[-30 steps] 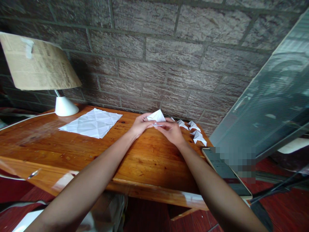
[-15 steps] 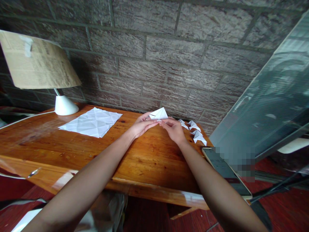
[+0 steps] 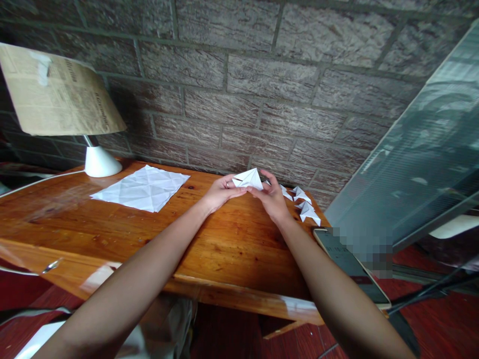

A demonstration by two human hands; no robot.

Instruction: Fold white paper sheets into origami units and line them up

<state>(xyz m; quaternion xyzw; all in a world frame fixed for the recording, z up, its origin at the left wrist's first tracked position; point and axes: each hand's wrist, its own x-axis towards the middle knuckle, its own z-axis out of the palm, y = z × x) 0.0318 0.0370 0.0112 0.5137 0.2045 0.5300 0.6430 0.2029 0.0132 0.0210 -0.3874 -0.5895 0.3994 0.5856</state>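
Note:
Both of my hands hold a small folded white paper piece (image 3: 248, 179) just above the far side of the wooden table (image 3: 112, 234). My left hand (image 3: 220, 193), with a ring on one finger, pinches its left edge. My right hand (image 3: 271, 198) grips its right side with fingers curled round it. Several finished folded paper pieces (image 3: 304, 204) lie on the table just to the right of my right hand. A large creased white sheet (image 3: 144, 188) lies flat to the left.
A lamp with a white base (image 3: 97, 162) and a paper shade (image 3: 52, 94) stands at the table's far left. A phone (image 3: 346, 267) lies at the table's right corner. A brick wall runs behind; a glass panel leans at right.
The folded piece has been lifted and turned slightly; my right hand's fingers have moved up around its right side. My left hand stays pinching its left edge.

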